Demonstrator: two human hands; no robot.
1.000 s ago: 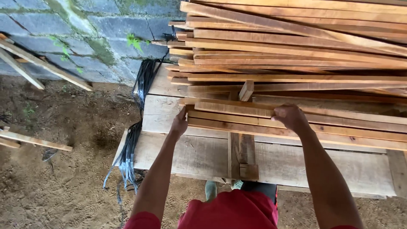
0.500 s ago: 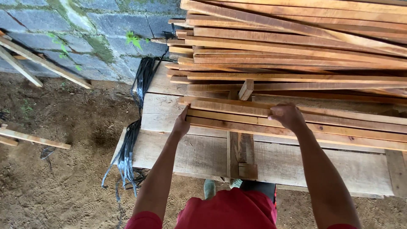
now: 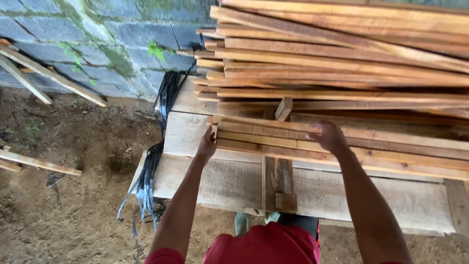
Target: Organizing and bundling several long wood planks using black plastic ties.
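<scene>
The left hand (image 3: 207,145) presses against the cut ends of a small bundle of wooden slats (image 3: 342,144) that lies across a pale plank workbench (image 3: 224,183). The right hand (image 3: 330,137) rests on top of the same bundle, palm down, fingers spread flat over the upper slat rather than curled round it. Neither hand closes on anything: the left only butts the ends, its fingers loosely bent, and the right only bears down.

From the left hand the bundle runs away toward 3 o'clock, out past the picture's edge; from the right hand it lies directly underneath and stretches both ways, toward 9 and 3 o'clock. A short upright block (image 3: 284,108) stands just beyond the bundle at about 11 o'clock from the right hand, and a much larger stack of long boards (image 3: 342,63) is heaped past it at 12 o'clock.

The slats sit loose on one another, so a push from the left end could, I judge, slide a single strip out of line instead of moving the lot, since the right palm holds only the top piece. Rough sawn ends against bare fingertips also risk a splinter. The big stack leans unevenly and looks able to shed a board onto the wrists if jolted. Black straps (image 3: 156,146) hang off the bench at 9 o'clock, above the dirt floor (image 3: 58,205).
</scene>
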